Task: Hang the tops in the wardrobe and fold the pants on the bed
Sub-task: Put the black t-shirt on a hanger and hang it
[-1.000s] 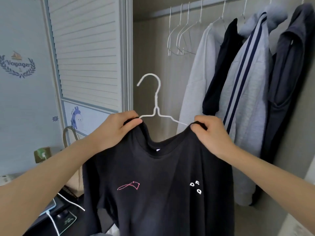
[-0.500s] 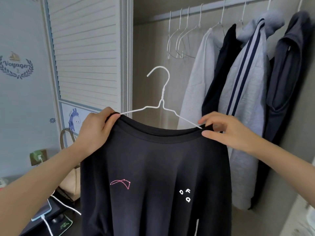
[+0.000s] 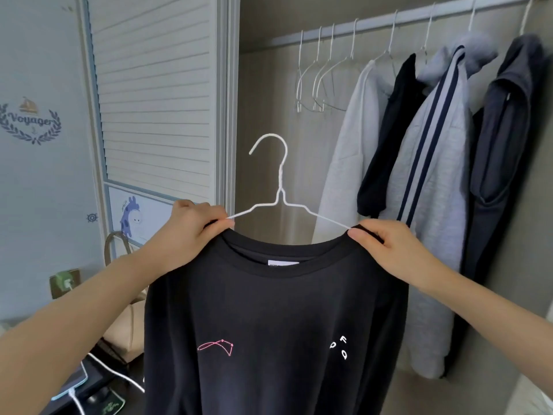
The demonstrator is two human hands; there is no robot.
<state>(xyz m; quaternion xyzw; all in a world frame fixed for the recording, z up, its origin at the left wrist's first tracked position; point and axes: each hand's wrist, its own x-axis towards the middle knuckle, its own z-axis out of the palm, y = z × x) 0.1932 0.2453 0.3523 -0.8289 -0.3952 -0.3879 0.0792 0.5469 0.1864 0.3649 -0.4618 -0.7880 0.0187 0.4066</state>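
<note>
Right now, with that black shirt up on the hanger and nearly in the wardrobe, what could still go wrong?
The left hand and right hand pinch the black shirt at its shoulders, so the white hanger may tip or slip out once one lets go. Its hook still has to reach the rail, and could snag the empty hangers crowded there.

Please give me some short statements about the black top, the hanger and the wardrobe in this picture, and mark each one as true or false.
1. Both hands grip the black top at its shoulders. True: left hand, right hand.
2. The white hanger already hooks on the wardrobe rail. False: its hook is free, below the rail.
3. Empty hangers hang on the rail, left of the clothes. True.
4. The top shows no print. False: it has a pink design and white letters.
5. The striped grey jacket hangs on the rail. True.
</note>
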